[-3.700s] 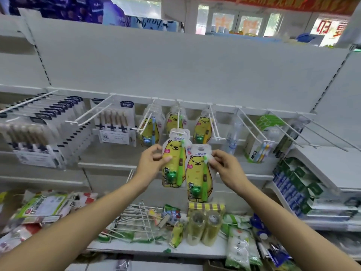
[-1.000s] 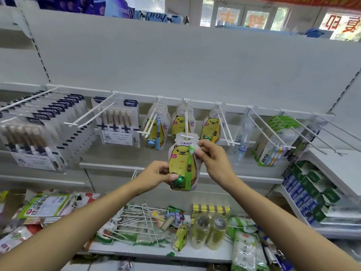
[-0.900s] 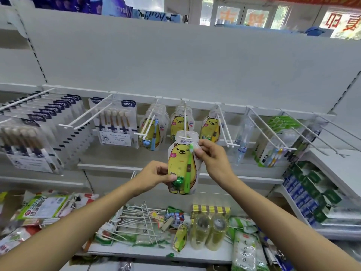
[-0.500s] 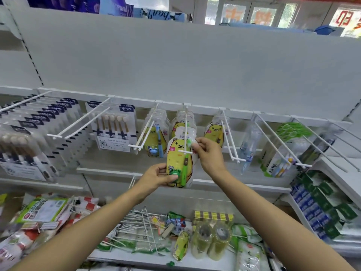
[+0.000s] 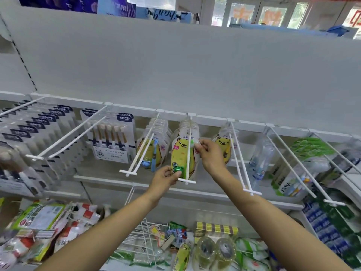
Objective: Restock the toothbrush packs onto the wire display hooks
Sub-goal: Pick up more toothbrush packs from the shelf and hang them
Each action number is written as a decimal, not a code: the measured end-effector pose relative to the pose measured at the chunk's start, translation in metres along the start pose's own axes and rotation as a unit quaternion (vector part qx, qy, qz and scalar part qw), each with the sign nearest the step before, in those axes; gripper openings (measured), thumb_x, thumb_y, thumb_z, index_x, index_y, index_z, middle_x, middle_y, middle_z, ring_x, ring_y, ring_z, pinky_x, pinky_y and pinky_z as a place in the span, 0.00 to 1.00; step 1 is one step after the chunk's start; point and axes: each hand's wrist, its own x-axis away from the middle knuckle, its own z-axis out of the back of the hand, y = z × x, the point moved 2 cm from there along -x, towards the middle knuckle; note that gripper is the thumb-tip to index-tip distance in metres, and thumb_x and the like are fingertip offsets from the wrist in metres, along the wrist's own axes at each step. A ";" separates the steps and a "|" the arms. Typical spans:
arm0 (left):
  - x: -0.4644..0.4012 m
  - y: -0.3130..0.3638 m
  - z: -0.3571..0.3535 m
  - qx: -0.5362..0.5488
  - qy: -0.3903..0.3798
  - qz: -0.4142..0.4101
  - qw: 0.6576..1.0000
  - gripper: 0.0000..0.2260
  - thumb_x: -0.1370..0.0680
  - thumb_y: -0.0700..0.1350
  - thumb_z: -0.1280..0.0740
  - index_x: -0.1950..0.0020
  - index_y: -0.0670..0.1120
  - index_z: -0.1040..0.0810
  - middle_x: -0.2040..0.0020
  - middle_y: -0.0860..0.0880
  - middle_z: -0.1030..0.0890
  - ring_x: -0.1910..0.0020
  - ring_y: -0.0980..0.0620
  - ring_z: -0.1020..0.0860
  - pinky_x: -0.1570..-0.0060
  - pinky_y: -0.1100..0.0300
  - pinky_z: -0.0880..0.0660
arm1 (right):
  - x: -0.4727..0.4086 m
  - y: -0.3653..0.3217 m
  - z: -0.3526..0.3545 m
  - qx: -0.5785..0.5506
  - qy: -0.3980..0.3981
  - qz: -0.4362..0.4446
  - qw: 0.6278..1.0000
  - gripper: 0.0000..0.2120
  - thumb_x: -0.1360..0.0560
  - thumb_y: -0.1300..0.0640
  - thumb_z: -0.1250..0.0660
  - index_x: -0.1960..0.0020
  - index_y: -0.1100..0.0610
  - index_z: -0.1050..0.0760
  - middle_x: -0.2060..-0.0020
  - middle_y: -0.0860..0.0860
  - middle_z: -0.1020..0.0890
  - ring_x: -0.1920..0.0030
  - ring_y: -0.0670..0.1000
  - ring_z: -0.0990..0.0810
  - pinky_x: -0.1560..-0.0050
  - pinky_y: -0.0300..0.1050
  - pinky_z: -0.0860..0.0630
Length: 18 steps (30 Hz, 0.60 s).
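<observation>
A yellow bear toothbrush pack (image 5: 180, 153) with a green brush hangs on the middle white wire hook (image 5: 188, 163), partway along it. My left hand (image 5: 166, 178) pinches the pack's bottom corner by the green frog. Up at the pack's top right edge, my right hand (image 5: 210, 153) pinches it near the brush head. More bear packs (image 5: 185, 127) hang behind on the same hook. Similar packs hang on the hook to the left (image 5: 154, 147) and to the right (image 5: 223, 145).
Long white hooks (image 5: 240, 159) stick out toward me on both sides. Six-piece brush cards (image 5: 114, 141) hang at left, green-topped packs (image 5: 289, 182) at right. The lower shelf holds loose wire hooks (image 5: 144, 243), tape rolls (image 5: 214, 251) and packets (image 5: 39, 220).
The bear pack has slid back along the middle hook, away from its tip, with both hands following it. 3.7 s ago I held two packs; now only one.
</observation>
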 end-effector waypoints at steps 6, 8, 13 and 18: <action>-0.009 -0.002 -0.005 0.007 -0.006 -0.008 1.000 0.06 0.22 0.41 0.30 0.45 0.44 0.23 0.55 0.52 0.17 0.58 0.60 0.19 0.60 0.68 0.25 | -0.010 0.004 0.002 0.008 -0.007 -0.011 1.000 0.15 0.19 0.56 0.37 0.57 0.67 0.22 0.61 0.63 0.18 0.62 0.61 0.21 0.55 0.57 0.22; -0.010 -0.004 -0.004 0.009 0.000 -0.008 1.000 0.07 0.22 0.41 0.30 0.45 0.45 0.24 0.53 0.50 0.18 0.57 0.58 0.20 0.60 0.67 0.24 | -0.012 0.004 0.002 0.014 -0.010 -0.023 1.000 0.15 0.19 0.55 0.36 0.57 0.66 0.21 0.60 0.63 0.17 0.59 0.63 0.18 0.52 0.61 0.21; -0.005 -0.002 -0.004 -0.005 0.014 -0.009 1.000 0.07 0.21 0.42 0.31 0.44 0.45 0.24 0.52 0.51 0.18 0.50 0.52 0.20 0.58 0.68 0.24 | -0.012 0.005 0.001 0.020 -0.017 -0.043 0.999 0.15 0.19 0.55 0.37 0.55 0.65 0.21 0.59 0.63 0.16 0.57 0.63 0.17 0.49 0.66 0.21; 0.009 0.005 0.001 -0.145 0.072 -0.029 0.986 0.25 0.25 0.45 0.26 0.34 0.49 0.36 0.44 0.53 0.27 0.45 0.54 0.26 0.53 0.67 0.30 | -0.008 -0.003 0.006 0.025 -0.020 -0.067 0.997 0.08 0.20 0.59 0.36 0.52 0.61 0.20 0.57 0.58 0.16 0.57 0.54 0.18 0.54 0.53 0.21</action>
